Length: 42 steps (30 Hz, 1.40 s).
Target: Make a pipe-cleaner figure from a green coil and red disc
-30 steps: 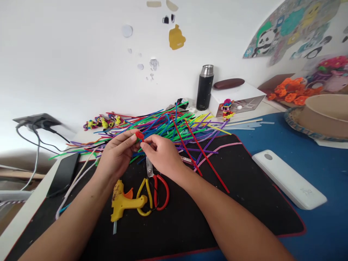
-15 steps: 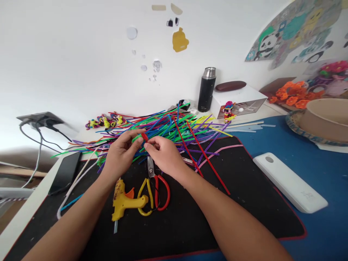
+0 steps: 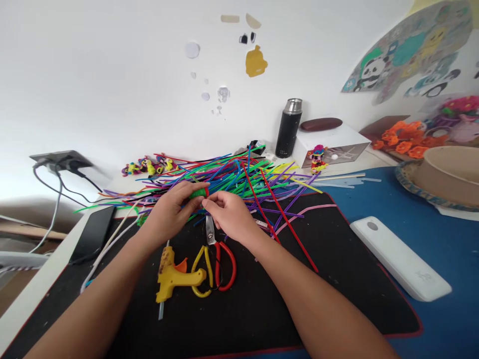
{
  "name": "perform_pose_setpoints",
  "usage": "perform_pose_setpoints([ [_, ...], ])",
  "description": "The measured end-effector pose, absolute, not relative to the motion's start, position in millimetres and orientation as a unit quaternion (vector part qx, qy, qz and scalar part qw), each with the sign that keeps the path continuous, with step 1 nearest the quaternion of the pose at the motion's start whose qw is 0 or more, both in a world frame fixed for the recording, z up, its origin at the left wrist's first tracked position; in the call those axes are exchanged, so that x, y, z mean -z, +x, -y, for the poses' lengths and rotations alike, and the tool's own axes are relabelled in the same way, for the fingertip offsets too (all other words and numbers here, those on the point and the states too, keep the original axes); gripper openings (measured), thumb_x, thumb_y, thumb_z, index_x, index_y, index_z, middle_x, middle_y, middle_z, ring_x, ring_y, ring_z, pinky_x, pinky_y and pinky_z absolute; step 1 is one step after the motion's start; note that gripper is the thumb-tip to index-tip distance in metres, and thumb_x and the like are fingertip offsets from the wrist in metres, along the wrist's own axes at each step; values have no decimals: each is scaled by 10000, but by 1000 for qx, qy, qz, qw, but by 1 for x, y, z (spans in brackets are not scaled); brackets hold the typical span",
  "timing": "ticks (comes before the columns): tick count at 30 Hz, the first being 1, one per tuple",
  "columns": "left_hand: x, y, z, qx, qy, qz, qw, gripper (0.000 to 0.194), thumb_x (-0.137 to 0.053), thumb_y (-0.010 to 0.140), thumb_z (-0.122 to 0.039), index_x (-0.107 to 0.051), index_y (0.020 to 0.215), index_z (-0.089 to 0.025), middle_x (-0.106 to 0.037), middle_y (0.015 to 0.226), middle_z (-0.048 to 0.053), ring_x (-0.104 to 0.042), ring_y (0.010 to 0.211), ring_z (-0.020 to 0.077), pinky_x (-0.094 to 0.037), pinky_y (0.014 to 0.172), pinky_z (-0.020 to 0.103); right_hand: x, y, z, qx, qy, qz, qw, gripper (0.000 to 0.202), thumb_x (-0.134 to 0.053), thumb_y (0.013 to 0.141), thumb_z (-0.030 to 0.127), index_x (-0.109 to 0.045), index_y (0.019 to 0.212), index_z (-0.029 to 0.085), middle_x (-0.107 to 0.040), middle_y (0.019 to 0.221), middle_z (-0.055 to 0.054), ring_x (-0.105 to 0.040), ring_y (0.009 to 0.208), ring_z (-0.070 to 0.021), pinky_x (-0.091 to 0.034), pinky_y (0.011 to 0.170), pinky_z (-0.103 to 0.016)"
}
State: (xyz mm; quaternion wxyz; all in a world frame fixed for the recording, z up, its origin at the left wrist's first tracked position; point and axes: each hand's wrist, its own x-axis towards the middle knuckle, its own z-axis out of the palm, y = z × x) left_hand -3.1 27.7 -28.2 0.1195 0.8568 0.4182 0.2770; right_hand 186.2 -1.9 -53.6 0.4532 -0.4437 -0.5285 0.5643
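Between my two hands is a small rolled piece of fuzzy pipe cleaner [image 3: 199, 193], mostly green with a red edge. My left hand [image 3: 170, 209] is closed around it, fingers over the top and thumb below. At its lower right side, the thumb and forefinger of my right hand [image 3: 229, 212] pinch together on it; the fingers hide part of the piece. Just below the hands lie scissors [image 3: 226, 264] with one red and one yellow handle. A yellow glue gun [image 3: 170, 279] rests beside them on the black mat [image 3: 269, 299].
A heap of colourful pipe cleaners [image 3: 258, 179] spreads behind the hands. Beyond stand a black thermos [image 3: 288, 129], a white box [image 3: 348, 144] and small pipe-cleaner figures [image 3: 149, 164]. A phone [image 3: 93, 232] lies left, a white oblong device [image 3: 400, 259] right.
The pipe-cleaner piece has turned in my fingers: more green shows, with red now at its right edge. The whole view has shifted slightly, so everything appears a little lower and further right.
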Motion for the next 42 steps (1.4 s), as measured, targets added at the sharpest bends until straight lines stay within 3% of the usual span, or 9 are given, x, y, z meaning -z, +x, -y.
perform_pose_setpoints([
  [16, 21, -6, -27, -280, 867, -408, 57, 325, -536, 1097, -354, -762, 1300, -240, -745, 1136, 98, -709, 1062, 279, -574, 943, 403, 53, 186, 2, -618, -423, 492, 445, 176, -664, 1039, 238, -633, 868, 206, -537, 522, 90, -457, 399, -100, -332, 451, -230],
  [29, 27, -10, -30, -265, 887, -377, 27, 337, -523, 1108, -333, -749, 1339, -236, -718, 1168, 115, -704, 1061, 271, -572, 936, 379, 50, 188, 3, -589, -441, 481, 476, 249, -670, 1008, 311, -629, 783, 212, -506, 535, 89, -466, 410, -102, -329, 429, -233],
  [42, 29, -4, -25, -289, 881, -372, 35, 273, -582, 1065, -308, -766, 1254, -238, -734, 1100, 98, -712, 1006, 261, -582, 895, 361, 57, 189, 0, -572, -415, 483, 518, 402, -704, 967, 570, -632, 777, 223, -463, 534, 87, -454, 420, -113, -351, 428, -245],
])
